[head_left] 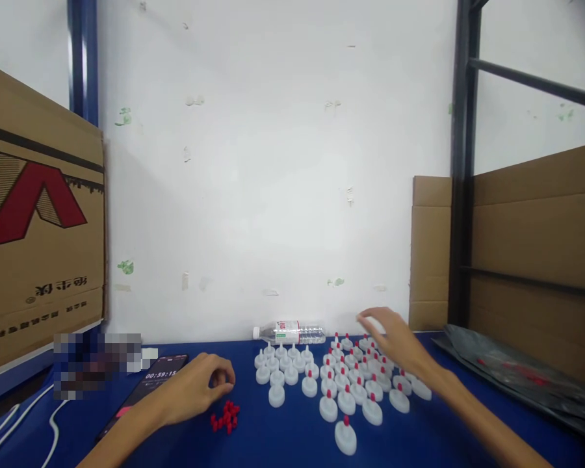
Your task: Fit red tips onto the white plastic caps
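My left hand (202,385) is above the blue tabletop, just behind a loose pile of small red caps (227,417). Its fingers curl round toward the thumb with the tips close together; whether anything sits between them I cannot make out. My right hand (389,335) hovers over the back of a crowd of white squeeze-bottle lids with red-tipped nozzles (346,400). Thumb and fingers are apart there, with nothing seen between them. Left of that crowd stand several white nozzle lids without red tips (276,395).
A clear plastic bottle (288,333) lies against the white wall. A phone showing a timer (149,383) lies beneath my left forearm, with white cables (53,422) farther left. Large cardboard boxes (39,273) flank the table, and a dark plastic bag (507,370) lies at the right.
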The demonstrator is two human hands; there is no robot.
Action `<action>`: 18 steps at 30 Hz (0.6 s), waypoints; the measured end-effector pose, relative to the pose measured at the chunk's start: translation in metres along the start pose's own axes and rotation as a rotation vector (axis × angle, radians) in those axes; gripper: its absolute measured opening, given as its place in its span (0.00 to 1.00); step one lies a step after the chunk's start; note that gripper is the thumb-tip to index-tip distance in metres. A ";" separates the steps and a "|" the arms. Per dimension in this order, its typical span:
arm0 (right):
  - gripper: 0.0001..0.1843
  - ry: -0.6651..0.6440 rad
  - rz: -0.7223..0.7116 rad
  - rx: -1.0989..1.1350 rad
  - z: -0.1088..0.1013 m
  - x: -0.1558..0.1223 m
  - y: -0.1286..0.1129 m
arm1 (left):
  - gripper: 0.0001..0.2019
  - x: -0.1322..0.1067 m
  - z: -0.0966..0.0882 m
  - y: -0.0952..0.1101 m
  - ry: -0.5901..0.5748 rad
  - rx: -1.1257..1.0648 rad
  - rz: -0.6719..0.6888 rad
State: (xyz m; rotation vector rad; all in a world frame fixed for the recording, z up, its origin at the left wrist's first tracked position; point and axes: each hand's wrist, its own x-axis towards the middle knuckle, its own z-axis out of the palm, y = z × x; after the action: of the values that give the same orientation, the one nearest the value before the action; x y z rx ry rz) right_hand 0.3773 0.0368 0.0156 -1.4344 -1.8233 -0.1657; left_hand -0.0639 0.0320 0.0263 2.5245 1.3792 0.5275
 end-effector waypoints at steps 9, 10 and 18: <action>0.21 -0.483 -0.493 0.038 0.013 -0.061 -0.149 | 0.14 0.002 0.008 -0.011 -0.102 -0.097 0.015; 0.23 -0.536 -0.513 0.024 0.014 -0.062 -0.154 | 0.14 0.003 0.009 -0.013 -0.120 -0.115 0.012; 0.33 -0.505 -0.421 0.046 0.054 -0.052 -0.162 | 0.11 0.007 0.013 -0.014 -0.121 -0.115 -0.029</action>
State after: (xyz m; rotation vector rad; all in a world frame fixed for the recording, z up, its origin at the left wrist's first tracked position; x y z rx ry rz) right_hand 0.2126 -0.0299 0.0027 -1.1036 -2.5152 0.0357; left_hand -0.0657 0.0449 0.0110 2.3996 1.3019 0.4272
